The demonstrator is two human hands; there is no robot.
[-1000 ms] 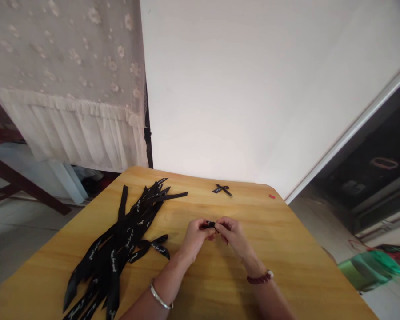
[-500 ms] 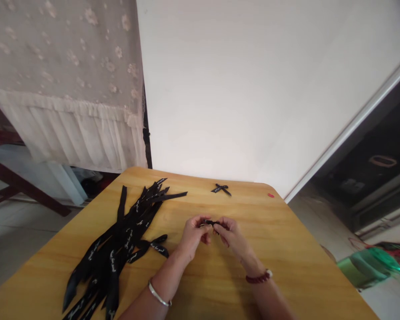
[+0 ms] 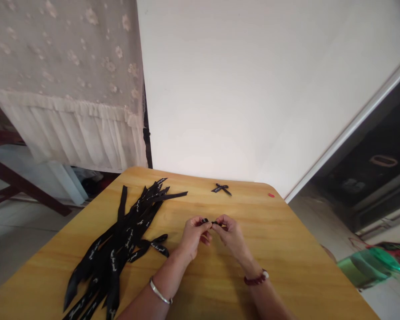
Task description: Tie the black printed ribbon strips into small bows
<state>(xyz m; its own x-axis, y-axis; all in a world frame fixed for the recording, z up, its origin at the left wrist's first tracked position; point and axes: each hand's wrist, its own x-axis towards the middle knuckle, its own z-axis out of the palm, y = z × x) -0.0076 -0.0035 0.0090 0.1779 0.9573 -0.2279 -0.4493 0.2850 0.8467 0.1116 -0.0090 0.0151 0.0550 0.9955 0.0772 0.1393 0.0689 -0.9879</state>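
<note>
Over the middle of the wooden table [image 3: 270, 249], my left hand [image 3: 194, 232] and my right hand [image 3: 230, 232] meet almost fingertip to fingertip. Both pinch one short black ribbon [image 3: 205, 220], bunched into small loops between thumbs and forefingers. Most of it is hidden by my fingers. To the left lies a heap of black ribbons [image 3: 130, 235] with white script lettering. A looped ribbon [image 3: 156, 244] lies at the heap's right side. Farther back, a small tied black bow [image 3: 222, 189] rests alone on the table.
A small red piece [image 3: 271, 195] lies near the table's back right corner. The white panel [image 3: 213, 111] rises directly behind the table. A lace curtain [image 3: 86, 89] hangs at back left. On the floor to the right is a green translucent container [image 3: 366, 266].
My right thumb and fingers have shifted slightly on the ribbon, closer to my left fingertips. My right wrist has moved a little to the left. The heap and the bow stay put.
</note>
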